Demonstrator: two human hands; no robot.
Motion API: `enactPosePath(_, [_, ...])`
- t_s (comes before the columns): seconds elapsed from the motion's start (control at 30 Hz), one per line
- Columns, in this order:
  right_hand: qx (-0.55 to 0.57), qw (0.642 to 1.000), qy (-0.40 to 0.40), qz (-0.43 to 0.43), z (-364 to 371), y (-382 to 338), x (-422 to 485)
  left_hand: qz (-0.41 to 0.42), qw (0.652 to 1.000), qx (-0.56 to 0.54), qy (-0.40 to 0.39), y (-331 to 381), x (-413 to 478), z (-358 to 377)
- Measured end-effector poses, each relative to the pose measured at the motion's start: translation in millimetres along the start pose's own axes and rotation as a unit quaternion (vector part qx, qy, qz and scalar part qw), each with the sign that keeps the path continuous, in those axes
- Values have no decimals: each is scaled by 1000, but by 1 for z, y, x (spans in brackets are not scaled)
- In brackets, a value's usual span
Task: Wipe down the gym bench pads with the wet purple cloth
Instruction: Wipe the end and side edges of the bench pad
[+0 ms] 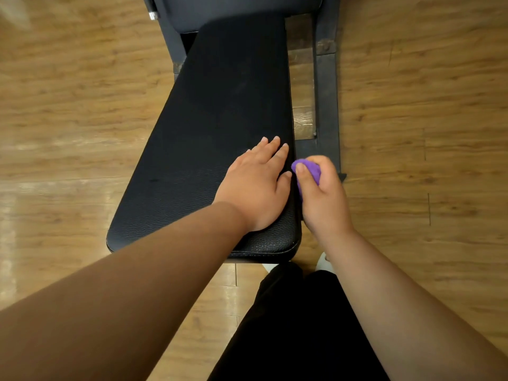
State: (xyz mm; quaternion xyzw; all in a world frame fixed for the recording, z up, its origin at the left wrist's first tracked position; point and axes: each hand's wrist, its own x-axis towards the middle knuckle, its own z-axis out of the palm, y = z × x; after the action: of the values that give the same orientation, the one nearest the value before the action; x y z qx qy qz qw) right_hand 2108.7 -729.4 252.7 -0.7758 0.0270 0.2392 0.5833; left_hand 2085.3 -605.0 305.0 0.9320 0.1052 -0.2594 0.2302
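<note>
A long black leather bench pad [209,127] runs away from me across the middle of the view. A second dark pad [242,9] sits at its far end. My left hand [255,185] lies flat on the near right part of the pad, fingers straight. My right hand [321,193] grips the bunched purple cloth [310,169] against the pad's right side edge. Most of the cloth is hidden inside my fist.
The bench's dark metal frame rail [327,92] runs along the floor to the right of the pad. Wooden plank flooring [82,105] surrounds the bench. My legs in black trousers [297,325] and white shoe tips [324,261] stand at the pad's near end.
</note>
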Motion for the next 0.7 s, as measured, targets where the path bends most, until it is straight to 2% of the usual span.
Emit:
enactPosePath(0.23, [25, 998, 30, 55, 12, -9, 30, 6, 1000, 1, 3, -2, -1, 0])
enactPosePath(0.43, [31, 998, 30, 52, 6, 7, -6, 7, 1000, 0, 4, -3, 0, 1])
enactPosePath(0.6, [57, 992, 44, 108, 18, 2, 30, 10, 1000, 7, 6, -3, 0, 2])
enactPosePath(0.7, [84, 990, 33, 112, 17, 9, 28, 8, 1000, 14, -6, -2, 0, 2])
